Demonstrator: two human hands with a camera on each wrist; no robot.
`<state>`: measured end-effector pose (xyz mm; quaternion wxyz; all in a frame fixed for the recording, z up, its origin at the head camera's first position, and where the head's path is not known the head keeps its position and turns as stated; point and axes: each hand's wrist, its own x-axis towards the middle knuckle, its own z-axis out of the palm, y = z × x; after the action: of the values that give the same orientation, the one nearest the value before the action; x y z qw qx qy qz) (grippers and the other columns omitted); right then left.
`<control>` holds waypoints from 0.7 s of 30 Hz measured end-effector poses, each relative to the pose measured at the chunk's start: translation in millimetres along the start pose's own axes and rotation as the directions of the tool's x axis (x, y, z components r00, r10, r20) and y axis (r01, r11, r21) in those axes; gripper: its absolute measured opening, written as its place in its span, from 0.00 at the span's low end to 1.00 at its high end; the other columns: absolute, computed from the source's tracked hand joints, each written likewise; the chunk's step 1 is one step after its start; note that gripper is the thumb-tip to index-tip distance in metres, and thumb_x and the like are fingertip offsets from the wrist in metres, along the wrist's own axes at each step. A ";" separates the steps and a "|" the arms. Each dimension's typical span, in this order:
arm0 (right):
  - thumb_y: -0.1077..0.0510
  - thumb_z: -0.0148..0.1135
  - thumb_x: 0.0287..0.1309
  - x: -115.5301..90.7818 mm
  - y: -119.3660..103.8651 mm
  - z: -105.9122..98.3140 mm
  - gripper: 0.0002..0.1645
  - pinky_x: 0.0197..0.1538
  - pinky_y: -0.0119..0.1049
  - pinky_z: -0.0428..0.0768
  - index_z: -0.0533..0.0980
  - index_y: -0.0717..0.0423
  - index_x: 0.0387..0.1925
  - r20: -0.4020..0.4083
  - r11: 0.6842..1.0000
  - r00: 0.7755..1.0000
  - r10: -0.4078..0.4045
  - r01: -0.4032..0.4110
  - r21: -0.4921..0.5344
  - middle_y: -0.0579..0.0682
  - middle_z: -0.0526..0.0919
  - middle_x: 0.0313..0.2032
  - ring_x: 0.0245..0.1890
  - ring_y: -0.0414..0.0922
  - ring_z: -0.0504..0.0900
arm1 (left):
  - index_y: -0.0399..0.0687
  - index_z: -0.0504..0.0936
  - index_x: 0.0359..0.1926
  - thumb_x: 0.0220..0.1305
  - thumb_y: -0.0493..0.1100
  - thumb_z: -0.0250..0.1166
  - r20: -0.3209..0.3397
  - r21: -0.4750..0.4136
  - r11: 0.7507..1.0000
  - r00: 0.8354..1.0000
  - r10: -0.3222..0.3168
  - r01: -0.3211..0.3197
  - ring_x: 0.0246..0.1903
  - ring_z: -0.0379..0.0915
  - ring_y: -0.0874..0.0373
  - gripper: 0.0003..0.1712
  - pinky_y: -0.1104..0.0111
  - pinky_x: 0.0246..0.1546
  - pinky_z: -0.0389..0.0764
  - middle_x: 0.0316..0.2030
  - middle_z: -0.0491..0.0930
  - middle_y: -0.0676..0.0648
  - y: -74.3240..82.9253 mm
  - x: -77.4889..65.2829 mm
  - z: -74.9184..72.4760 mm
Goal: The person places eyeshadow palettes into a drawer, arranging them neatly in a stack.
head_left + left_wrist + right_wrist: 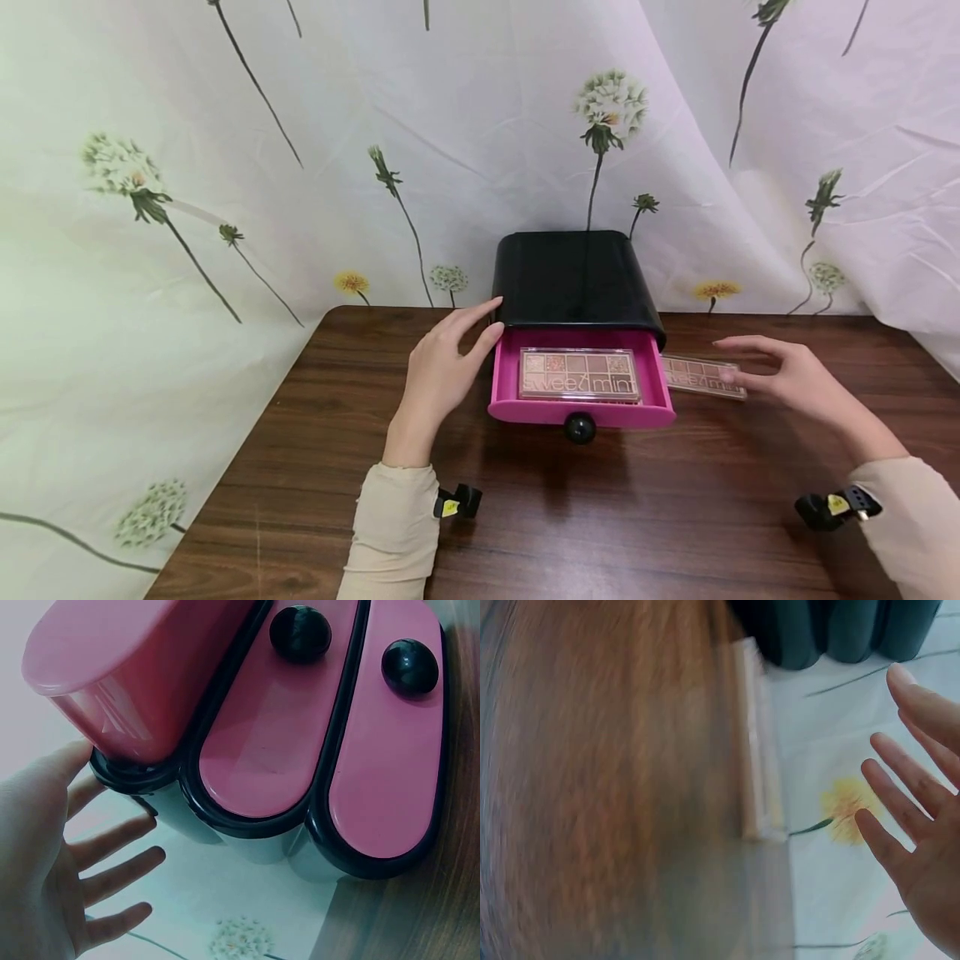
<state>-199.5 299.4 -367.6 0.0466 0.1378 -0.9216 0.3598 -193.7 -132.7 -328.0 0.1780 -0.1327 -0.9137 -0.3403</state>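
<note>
Far left, the tabletop (300,492) meets the floral cloth (300,208), open wood running to the left hand (446,358), fingers spread, thumb and forefinger at the black cabinet's (562,279) left rim. Now the pink drawer (630,417), pulled out, one eyeshadow palette (577,373) flat within its walls. Just right of it, another palette (697,377) on the wood; the right hand's (795,379) fingers are parted, thumb over that palette's right end, contact impossible to tell, room beyond.

Pink drawer (517,412), black cabinet (566,283), rosy-looking palette (697,377)
</note>
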 end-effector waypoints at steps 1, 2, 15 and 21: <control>0.48 0.68 0.51 1.4 4.3 -0.2 0.28 0.37 0.29 0.76 0.75 0.48 0.55 0.019 1.000 1.000 0.005 -0.005 -0.011 0.50 0.75 0.53 0.45 0.31 0.74 | 0.83 0.66 0.60 0.62 0.72 0.44 0.001 0.000 1.000 1.000 0.001 -0.001 0.59 0.65 0.60 0.26 0.50 0.53 0.67 0.58 0.70 0.62 -0.1 0.2 0.1; 0.47 0.68 0.51 3.1 8.3 0.0 0.29 0.41 0.30 0.75 0.74 0.47 0.56 0.031 0.999 0.999 0.019 -0.018 -0.027 0.51 0.75 0.54 0.48 0.33 0.73 | 0.83 0.66 0.60 0.62 0.72 0.44 0.002 0.002 1.000 1.000 0.001 -0.001 0.59 0.65 0.60 0.26 0.50 0.53 0.67 0.58 0.70 0.62 -0.2 0.3 0.3; 0.48 0.70 0.48 18.1 42.9 2.9 0.40 0.56 0.44 0.64 0.68 0.57 0.61 0.204 0.992 0.973 0.103 -0.116 0.052 0.61 0.67 0.60 0.61 0.58 0.60 | 0.83 0.67 0.60 0.62 0.71 0.44 -0.006 0.010 1.000 1.000 0.014 -0.014 0.59 0.65 0.59 0.26 0.52 0.52 0.68 0.58 0.70 0.62 -0.6 -0.1 0.8; 0.49 0.73 0.43 23.6 48.7 8.9 0.44 0.45 0.20 0.65 0.67 0.61 0.61 0.260 0.994 0.960 0.105 -0.111 0.007 0.65 0.68 0.58 0.58 0.57 0.64 | 0.83 0.67 0.60 0.62 0.71 0.44 -0.009 0.006 1.000 1.000 0.016 -0.016 0.59 0.65 0.60 0.25 0.52 0.51 0.69 0.58 0.70 0.62 -1.3 0.1 0.9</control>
<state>-236.0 322.4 -401.5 -0.0956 0.1338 -0.9220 0.3505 -194.4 -133.1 -329.4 0.1853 -0.1382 -0.9128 -0.3368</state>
